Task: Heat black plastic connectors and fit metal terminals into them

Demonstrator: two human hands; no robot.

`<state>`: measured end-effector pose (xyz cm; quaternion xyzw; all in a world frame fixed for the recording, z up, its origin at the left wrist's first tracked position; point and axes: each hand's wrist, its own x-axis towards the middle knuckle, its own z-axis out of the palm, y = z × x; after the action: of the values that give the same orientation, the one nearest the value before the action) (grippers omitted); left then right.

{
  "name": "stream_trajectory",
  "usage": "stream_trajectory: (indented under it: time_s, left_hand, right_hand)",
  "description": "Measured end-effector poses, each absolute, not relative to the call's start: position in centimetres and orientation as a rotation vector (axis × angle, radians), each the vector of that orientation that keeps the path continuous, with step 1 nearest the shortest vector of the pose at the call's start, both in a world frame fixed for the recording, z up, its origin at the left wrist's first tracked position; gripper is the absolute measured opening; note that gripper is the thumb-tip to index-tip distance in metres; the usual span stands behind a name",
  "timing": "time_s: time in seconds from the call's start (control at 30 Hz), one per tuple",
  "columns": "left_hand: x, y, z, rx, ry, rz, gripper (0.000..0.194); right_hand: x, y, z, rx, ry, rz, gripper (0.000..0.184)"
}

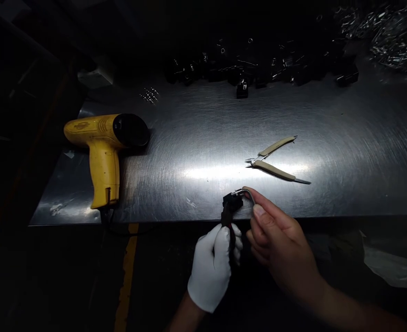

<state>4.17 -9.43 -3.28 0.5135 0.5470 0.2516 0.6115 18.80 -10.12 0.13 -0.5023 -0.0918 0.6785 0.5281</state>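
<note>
My left hand (213, 265), in a white glove, is closed around a dark cable-like piece (227, 217) that ends in a small black block (231, 201). My bare right hand (276, 233) pinches a bent metal hex key (250, 195) between thumb and index finger. The key's short arm points left and meets a shiny metal piece (238, 192) at the top of the block. Whether the key's tip sits inside that piece is too small to tell. Both hands are at the table's front edge. Beyond my right hand lie side cutters (274, 169) with beige handles, jaws spread.
A yellow heat gun (104, 157) rests at the left of the metal table (189, 133), its cord dropping over the front edge. Small metal pins (149, 95) lie behind it. Black blocks (242, 88) line the back, and a pile of metal parts (399, 44) fills the back right.
</note>
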Motion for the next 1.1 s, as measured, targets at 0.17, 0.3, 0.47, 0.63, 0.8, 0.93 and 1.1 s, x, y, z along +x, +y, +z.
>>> stream_trajectory:
  time_s: [0.17, 0.3, 0.47, 0.63, 0.8, 0.93, 1.1]
  left_hand:
    - [4.0, -9.1, -3.2, 1.188, 1.257, 0.559, 0.041]
    - [4.0, -9.0, -3.1, 1.190, 1.253, 0.551, 0.041]
    - [4.0, -9.0, -3.2, 1.179, 1.266, 0.557, 0.043]
    - [4.0, -9.0, -3.2, 1.150, 1.270, 0.532, 0.044]
    - [4.0, -9.0, -3.3, 1.082, 1.278, 0.517, 0.045]
    - [4.0, -8.9, -3.4, 1.026, 1.259, 0.524, 0.044]
    - [4.5, -10.0, -3.7, 0.944, 1.342, 0.610, 0.049]
  right_hand:
    - [20.0, -9.3, 1.7, -1.153, -0.038, 1.773, 0.039]
    - [20.6, -9.3, 1.9, -1.102, -0.020, 1.822, 0.038]
    - [21.3, -9.4, 2.2, -1.081, 0.008, 1.830, 0.035]
    - [22.0, -9.3, 2.2, -1.081, 0.014, 1.850, 0.032]
    - [22.4, -9.3, 2.1, -1.131, -0.049, 1.817, 0.032]
    - [22.7, -9.1, 2.5, -1.176, -0.090, 1.817, 0.034]
    - [22.6, -6.7, 3.9, -1.155, -0.156, 1.888, 0.033]
